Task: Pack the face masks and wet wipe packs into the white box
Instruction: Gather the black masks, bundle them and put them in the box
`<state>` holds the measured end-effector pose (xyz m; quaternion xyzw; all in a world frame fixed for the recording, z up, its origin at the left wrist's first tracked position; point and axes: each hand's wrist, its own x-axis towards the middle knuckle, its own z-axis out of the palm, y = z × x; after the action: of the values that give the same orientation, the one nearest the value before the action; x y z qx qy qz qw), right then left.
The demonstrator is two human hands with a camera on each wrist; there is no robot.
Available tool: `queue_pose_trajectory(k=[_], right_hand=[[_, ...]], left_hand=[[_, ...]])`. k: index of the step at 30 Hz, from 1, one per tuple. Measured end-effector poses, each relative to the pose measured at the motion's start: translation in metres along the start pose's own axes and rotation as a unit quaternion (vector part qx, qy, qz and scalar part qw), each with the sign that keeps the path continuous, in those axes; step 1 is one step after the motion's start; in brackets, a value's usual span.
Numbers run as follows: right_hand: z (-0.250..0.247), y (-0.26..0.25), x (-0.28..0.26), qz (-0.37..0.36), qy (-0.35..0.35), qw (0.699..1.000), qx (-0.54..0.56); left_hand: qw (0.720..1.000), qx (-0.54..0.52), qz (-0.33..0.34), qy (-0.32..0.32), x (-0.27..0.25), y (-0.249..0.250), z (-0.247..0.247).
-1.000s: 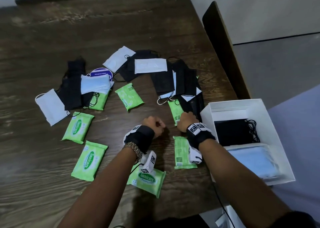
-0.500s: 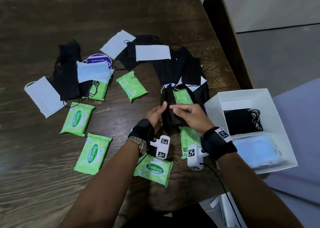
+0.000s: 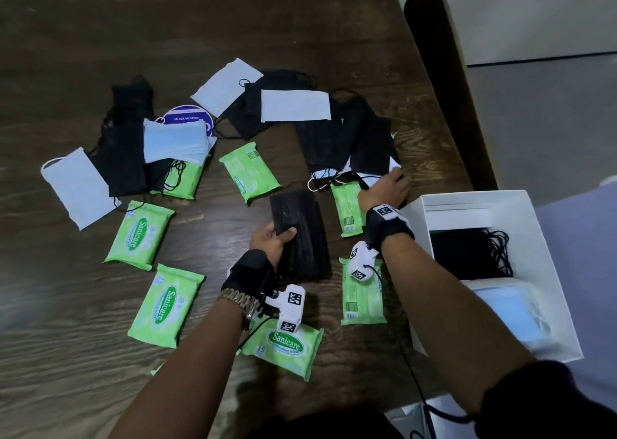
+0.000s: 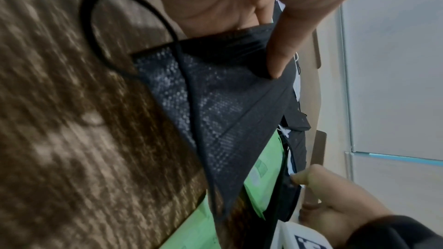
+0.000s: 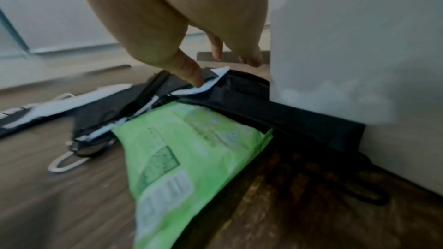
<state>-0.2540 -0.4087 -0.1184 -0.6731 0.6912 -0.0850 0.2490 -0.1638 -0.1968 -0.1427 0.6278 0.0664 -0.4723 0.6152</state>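
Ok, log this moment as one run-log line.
left hand: holds black mask stack | right hand: reaching onto mask pile, open | white box: masks inside | wipe packs: none visible in box

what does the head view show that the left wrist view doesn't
Only the head view shows the white box with black masks and a blue stack inside, the scattered Sanicare wipe packs, the white masks and both forearms.

Only the left wrist view shows the held mask's black ear loop hanging off its short edge, and the weave of its fabric.

Both show the left hand gripping the black mask with the thumb on top, and the right hand reaching to the mask pile by the box.
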Motion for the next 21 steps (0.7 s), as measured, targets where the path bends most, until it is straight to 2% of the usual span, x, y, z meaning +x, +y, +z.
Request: queue_pose_trajectory(k=[5, 12, 16, 21], right_hand=[[0.009, 0.002, 0.025, 0.083, -0.068, 0.993, -0.058], [0.014, -0.008, 0.001, 0.036, -0.130, 0.989, 0.065], [0.027, 0.007, -0.025, -0.050, -0.206, 0.975, 0.068], [0.029, 0.022, -0.057, -0.181, -0.258, 0.948, 0.047]], left_hand=[[0.999, -0.020, 0.005, 0.026, 0.002, 0.001, -0.013], [0.999, -0.036, 0.007, 0.024, 0.005, 0.010, -0.013], [0.999, -0.044, 0.002, 0.023, 0.007, 0.011, -0.018], [0.996, -0.040, 0.003, 0.082, 0.008, 0.004, -0.035]])
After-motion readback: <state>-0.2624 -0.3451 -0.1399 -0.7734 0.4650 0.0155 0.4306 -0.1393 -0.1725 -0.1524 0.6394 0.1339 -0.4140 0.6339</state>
